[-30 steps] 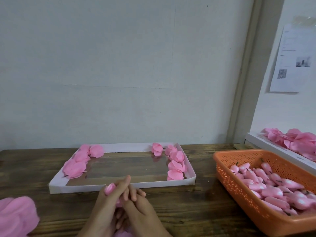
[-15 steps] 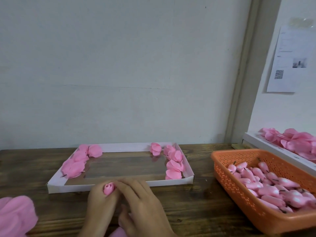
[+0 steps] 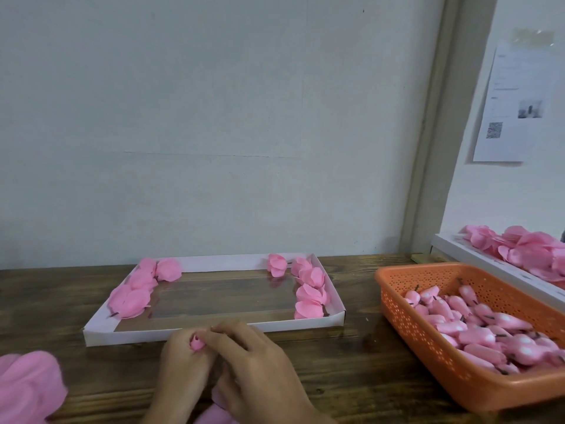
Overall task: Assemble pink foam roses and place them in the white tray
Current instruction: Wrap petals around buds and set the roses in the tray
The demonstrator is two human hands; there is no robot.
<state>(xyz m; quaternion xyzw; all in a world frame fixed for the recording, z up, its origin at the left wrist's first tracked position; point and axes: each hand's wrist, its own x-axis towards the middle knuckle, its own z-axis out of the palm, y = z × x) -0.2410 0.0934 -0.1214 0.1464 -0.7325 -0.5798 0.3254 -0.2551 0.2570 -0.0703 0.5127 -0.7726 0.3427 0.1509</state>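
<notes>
Pale grey wall (image 3: 214, 117), dark wooden table (image 3: 351, 377), printed notice (image 3: 513, 105) taped at right

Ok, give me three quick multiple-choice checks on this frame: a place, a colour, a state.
1. Where is the rose bud being worked? A in the hands, before the white tray; B inside that tray; C on the floor.
2. What colour is the basket? A blue; B white; C orange.
3. What is the left hand doing? A lying open and idle; B gripping the bud; C out of view.

A: the bud sits in front of the tray's near wall, with the right hand touching it.
C: the perforated walls are orange.
B: its fingers curl round the bud.
</notes>
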